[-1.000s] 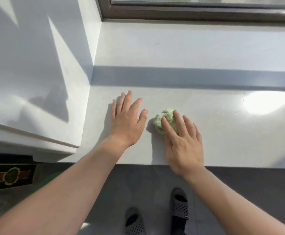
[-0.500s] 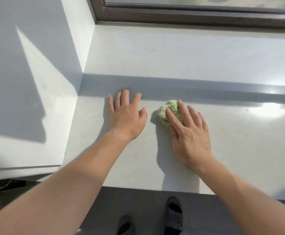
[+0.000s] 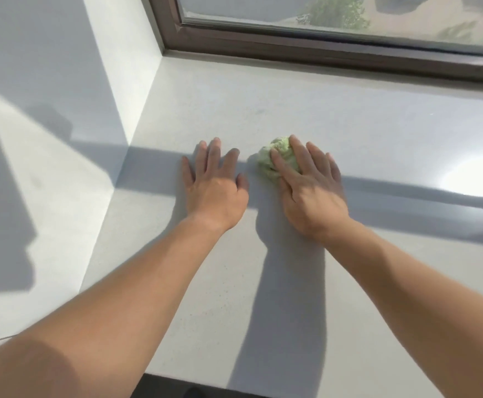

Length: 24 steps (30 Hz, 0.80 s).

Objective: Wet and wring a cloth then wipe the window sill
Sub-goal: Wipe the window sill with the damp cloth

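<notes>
A small bunched green cloth (image 3: 274, 159) lies on the white window sill (image 3: 349, 133). My right hand (image 3: 309, 188) presses down on the cloth, fingers spread over its right side, so part of it is hidden. My left hand (image 3: 214, 182) rests flat on the sill just left of the cloth, fingers apart, holding nothing. Both hands sit across a band of shadow on the sill.
A dark brown window frame (image 3: 306, 50) with glass runs along the sill's far edge. The white side wall (image 3: 111, 90) of the recess rises at the left. The sill's front edge (image 3: 205, 383) is near the bottom, with dark floor below.
Both hands and the cloth have moved farther from the sill's front edge, toward the window. The view has tilted up, so the feet are out of sight and the glass shows.
</notes>
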{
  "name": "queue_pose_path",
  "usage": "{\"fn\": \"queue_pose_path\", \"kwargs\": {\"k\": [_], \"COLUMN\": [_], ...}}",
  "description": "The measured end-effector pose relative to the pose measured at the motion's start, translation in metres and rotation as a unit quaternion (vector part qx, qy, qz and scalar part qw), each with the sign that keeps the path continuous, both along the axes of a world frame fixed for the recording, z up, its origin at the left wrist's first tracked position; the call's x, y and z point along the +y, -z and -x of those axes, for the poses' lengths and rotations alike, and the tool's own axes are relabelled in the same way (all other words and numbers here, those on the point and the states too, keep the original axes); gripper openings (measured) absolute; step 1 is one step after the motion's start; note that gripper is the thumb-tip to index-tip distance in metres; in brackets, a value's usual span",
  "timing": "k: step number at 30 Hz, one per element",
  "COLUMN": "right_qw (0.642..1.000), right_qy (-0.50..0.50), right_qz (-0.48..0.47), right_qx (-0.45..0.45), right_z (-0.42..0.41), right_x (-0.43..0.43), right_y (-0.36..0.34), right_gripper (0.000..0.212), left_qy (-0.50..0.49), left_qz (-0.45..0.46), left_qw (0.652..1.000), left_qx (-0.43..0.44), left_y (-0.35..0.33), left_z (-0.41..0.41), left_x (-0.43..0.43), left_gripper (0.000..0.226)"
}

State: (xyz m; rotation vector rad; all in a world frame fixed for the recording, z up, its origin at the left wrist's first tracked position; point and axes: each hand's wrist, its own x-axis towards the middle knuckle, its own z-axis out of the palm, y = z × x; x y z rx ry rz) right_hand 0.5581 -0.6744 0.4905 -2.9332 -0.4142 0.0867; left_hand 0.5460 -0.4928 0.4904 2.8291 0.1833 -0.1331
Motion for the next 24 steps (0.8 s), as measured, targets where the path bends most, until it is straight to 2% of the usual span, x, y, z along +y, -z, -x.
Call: {"fn": "queue_pose_path", "kwargs": {"k": [2,4,8,10,11,15,21,24], "right_qw": [0.995,0.994,0.995,0.991,0.994,0.996,0.998,0.999], "right_qy": [-0.100,-0.106,0.092,0.130,0.107,-0.086,-0.061,-0.030], "right_qz": [-0.004,-0.003,-0.013,-0.011,-0.010,0.002,0.015,0.025], "right_qx": [0.004,0.004,0.019,0.025,0.023,-0.017,-0.015,-0.017], "right_z": [0.006,-0.013,-0.075,-0.090,-0.089,-0.068,-0.112,-0.131], "right_x": [-0.006,-0.023,-0.044,-0.036,-0.028,-0.011,-0.005,0.006], "right_y": [0.004,0.007,0.002,-0.001,-0.001,-0.001,0.000,0.001], "right_gripper": [0.050,0.049,0.048,0.050,0.050,0.050,0.051,0.053], "left_qy": [0.001,0.008,0.013,0.014,0.013,0.013,-0.008,-0.028], "left_qz": [-0.002,-0.013,-0.052,-0.072,-0.078,-0.090,-0.048,-0.061], "left_qw": [1.000,1.000,0.998,0.997,0.997,0.996,0.999,0.997], "left_qx": [-0.006,0.000,0.015,0.016,0.016,0.015,0.015,0.024], "left_y": [0.005,0.010,0.008,0.007,0.007,0.005,0.000,0.004], "left_z": [0.002,0.005,0.009,0.008,0.008,0.012,0.008,0.004], "left_x": [-0.001,-0.003,-0.018,-0.027,-0.029,-0.034,-0.045,-0.053], "left_gripper": [0.047,0.050,0.058,0.060,0.061,0.063,0.059,0.061]}}
